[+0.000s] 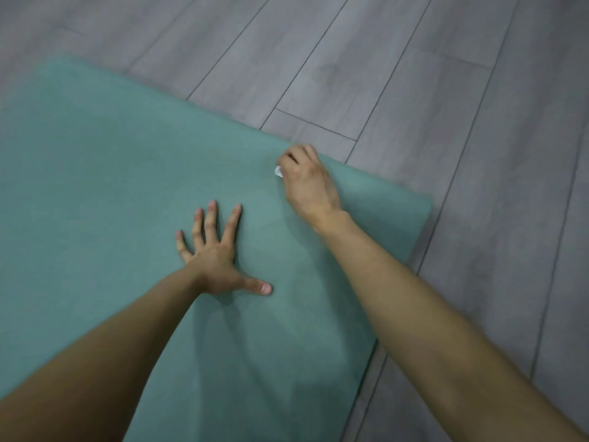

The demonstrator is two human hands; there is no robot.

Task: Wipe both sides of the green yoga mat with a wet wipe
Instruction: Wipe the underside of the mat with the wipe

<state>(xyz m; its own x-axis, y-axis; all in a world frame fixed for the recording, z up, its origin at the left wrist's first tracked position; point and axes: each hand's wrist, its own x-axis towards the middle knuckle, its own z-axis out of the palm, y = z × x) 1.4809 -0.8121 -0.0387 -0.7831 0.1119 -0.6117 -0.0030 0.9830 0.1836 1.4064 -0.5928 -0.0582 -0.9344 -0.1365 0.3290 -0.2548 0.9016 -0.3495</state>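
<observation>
Left hand [213, 260] presses flat on green mat [95, 161]; right hand [307, 180] grips white wipe [278, 171].

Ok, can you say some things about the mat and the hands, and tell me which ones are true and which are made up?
1. The left hand lies flat on the green yoga mat with its fingers spread. True.
2. The right hand holds a white wet wipe near the mat's far edge. True.
3. The mat is rolled up. False: it lies spread out flat.
4. The floor is red carpet. False: it is grey planks.
</observation>
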